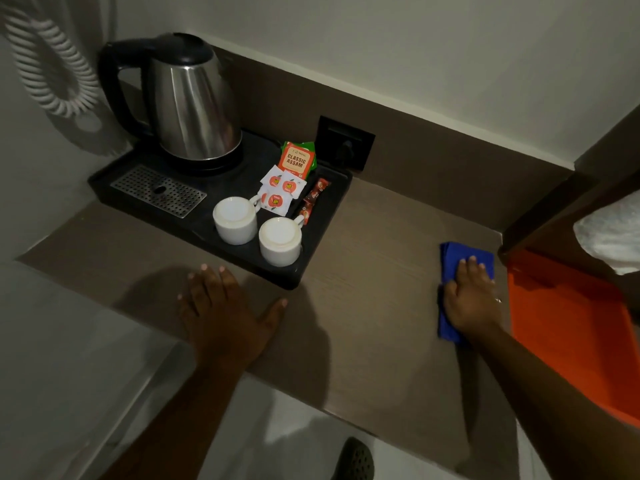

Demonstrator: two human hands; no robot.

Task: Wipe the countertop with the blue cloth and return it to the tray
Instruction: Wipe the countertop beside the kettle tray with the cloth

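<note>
A folded blue cloth [450, 258] lies on the brown countertop [374, 258] at the right. My right hand [471, 296] presses flat on top of it, fingers together and pointing away from me, so only the cloth's far end and left edge show. Just right of that hand an orange tray [568, 327] rests at the counter's right end. My left hand [225, 306] lies flat with fingers spread on the counter's front edge, in front of the black tray, holding nothing.
A black tray [322, 237] at the back left carries a steel kettle [190, 105], two upturned white cups [256, 230], tea sachets [294, 168] and a drip grate. A wall socket [346, 143] sits behind it. A coiled white cord [45, 60] hangs at the upper left.
</note>
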